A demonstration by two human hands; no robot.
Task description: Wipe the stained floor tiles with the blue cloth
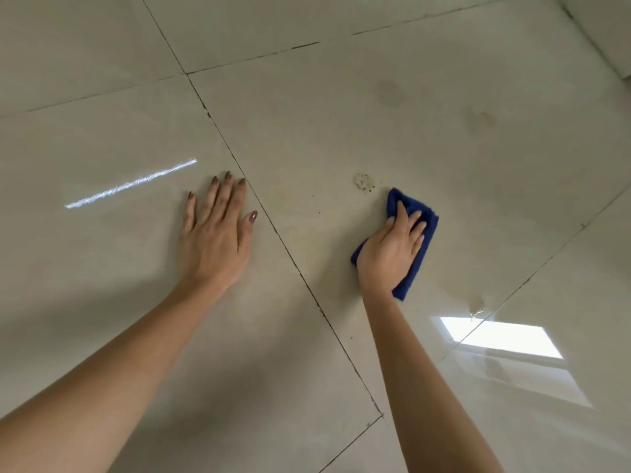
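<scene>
A folded blue cloth (421,247) lies on the glossy beige floor tile (341,131). My right hand (392,249) lies on top of the cloth with bent fingers holding it and pressing it to the floor; the thumb is hidden. Just beyond the cloth is a speckled brown stain (363,181). Fainter brownish stains sit farther off (391,92) and to the right (478,119), and another small stain (476,304) lies near the cloth on its right. My left hand (215,233) rests flat on the neighbouring tile, fingers straight.
Dark grout lines (273,230) cross the floor between large tiles. A bright window reflection (502,336) shines at the lower right and a thin light streak (133,182) at the left. A white wall base (611,35) runs along the top right corner.
</scene>
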